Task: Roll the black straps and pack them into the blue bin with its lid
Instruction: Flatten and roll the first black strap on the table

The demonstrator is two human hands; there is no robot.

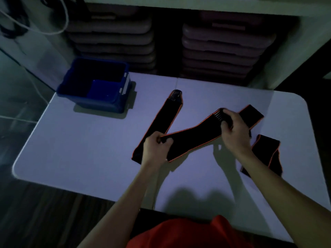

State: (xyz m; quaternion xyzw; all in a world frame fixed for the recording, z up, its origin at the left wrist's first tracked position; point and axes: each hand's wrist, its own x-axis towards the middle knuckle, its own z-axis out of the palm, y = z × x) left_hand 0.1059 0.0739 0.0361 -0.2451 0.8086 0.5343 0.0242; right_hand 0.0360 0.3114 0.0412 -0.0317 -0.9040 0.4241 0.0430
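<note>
A black strap with orange edging (pixel 191 138) is stretched between my two hands above the white table (pixel 80 149). My left hand (pixel 155 149) grips its near end, and my right hand (pixel 234 131) grips its far end by a ribbed part. A second black strap (pixel 161 122) lies flat on the table, running diagonally toward the bin. A third strap (pixel 265 151) lies crumpled to the right, partly behind my right arm. The open blue bin (pixel 95 85) stands at the table's far left corner, with what looks like its blue lid (pixel 102 90) inside it.
Stacks of grey trays (pixel 223 49) fill shelves behind the table. A white cable (pixel 53 31) hangs at the upper left. The table's rounded near edge runs along the lower left, with dark floor beyond. The room is dim.
</note>
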